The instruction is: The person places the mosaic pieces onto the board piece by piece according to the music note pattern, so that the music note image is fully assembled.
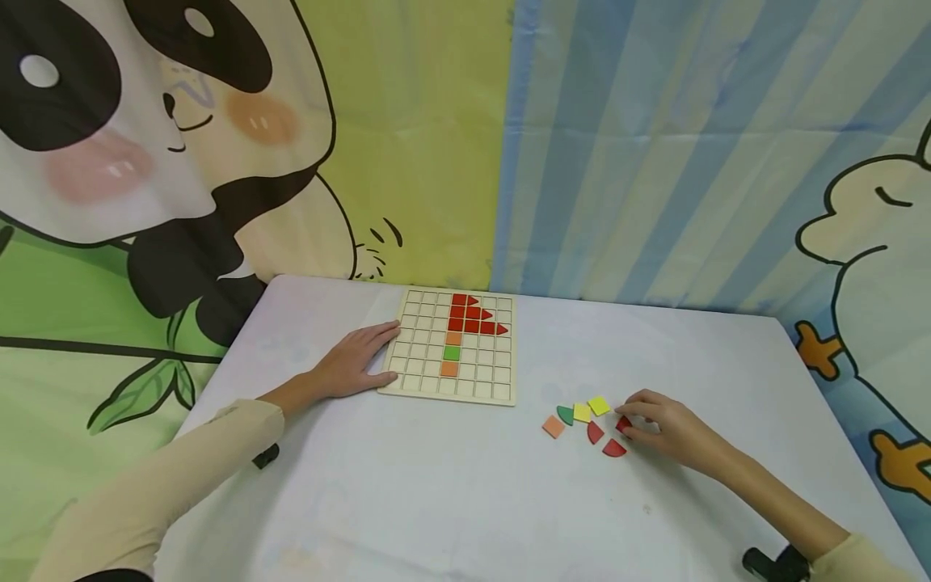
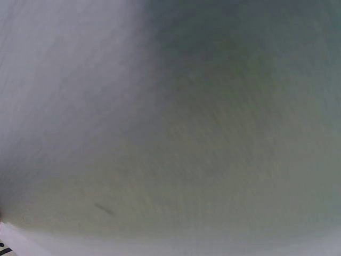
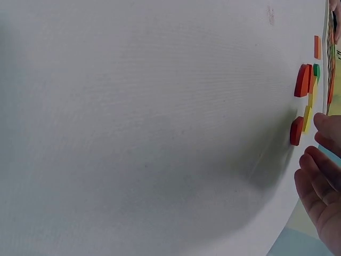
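Observation:
A pale grid board (image 1: 483, 380) lies near the table's far edge, bearing red squares and triangles above an orange, green and orange column. Along the board's left edge rests my left hand (image 1: 356, 360), its fingers extended. My right hand (image 1: 672, 428) hovers at a red piece (image 1: 623, 423), thumb and fingers apart around it; in the right wrist view a gap shows between the fingertips and that piece. Beside it lie two red quarter-circles (image 1: 614, 448), two yellow squares (image 1: 599, 405), a green quarter-circle (image 1: 565, 415) and an orange square (image 1: 553, 426).
A white-covered table (image 1: 436, 493) carries everything. Behind it hangs a cloth backdrop (image 1: 422, 145) with a cartoon panda and stripes. Black wrist devices (image 1: 778, 564) show under the forearms. The left wrist view is blurred, showing mostly a pale surface.

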Motion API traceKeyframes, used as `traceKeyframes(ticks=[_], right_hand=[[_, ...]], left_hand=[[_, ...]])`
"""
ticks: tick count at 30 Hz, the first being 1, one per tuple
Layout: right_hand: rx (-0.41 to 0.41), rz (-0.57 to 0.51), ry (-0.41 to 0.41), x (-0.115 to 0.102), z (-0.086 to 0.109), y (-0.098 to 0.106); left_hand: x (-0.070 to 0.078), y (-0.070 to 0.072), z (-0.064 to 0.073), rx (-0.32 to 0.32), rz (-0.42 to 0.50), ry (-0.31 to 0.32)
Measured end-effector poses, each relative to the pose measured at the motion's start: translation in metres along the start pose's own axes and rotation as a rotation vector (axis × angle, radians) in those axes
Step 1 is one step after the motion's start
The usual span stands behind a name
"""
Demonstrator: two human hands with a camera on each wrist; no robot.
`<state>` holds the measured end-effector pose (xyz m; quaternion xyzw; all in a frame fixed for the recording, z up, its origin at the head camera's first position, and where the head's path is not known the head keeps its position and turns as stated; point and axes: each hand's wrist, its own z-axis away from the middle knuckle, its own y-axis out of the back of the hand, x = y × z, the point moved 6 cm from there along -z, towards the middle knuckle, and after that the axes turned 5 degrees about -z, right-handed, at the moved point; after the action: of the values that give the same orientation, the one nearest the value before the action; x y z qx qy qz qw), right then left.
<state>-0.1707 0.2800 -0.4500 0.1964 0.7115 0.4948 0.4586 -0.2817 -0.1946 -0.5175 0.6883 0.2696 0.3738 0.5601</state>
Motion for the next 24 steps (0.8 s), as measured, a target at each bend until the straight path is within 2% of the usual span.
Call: traceKeyframes(ticks=[3,9,12,20,24], right_hand=[[-0.045,-0.008,0.018,0.001,0.001,-0.001],[-0.083,0.076,0.197,-0.002,0.001,-0.005],[-0.076,0.125,0.241,-0.001,-0.001,-0.005],[-0.077,0.235,0.197,0.004,-0.007,-0.009],[-0.07,0.268,0.125,-0.001,-0.023,-0.006]], left_hand=[[0.0,0.0,0.0,-0.009,0.003,0.005],[0.0,0.0,0.0,-0.019,0.002,0.019],[0.0,0.0,0.0,-0.021,0.0,0.021],[0.004,0.002,0.0,-0.035,0.023,0.032],[0.003,0.004,0.001,-0.033,0.019,0.038]])
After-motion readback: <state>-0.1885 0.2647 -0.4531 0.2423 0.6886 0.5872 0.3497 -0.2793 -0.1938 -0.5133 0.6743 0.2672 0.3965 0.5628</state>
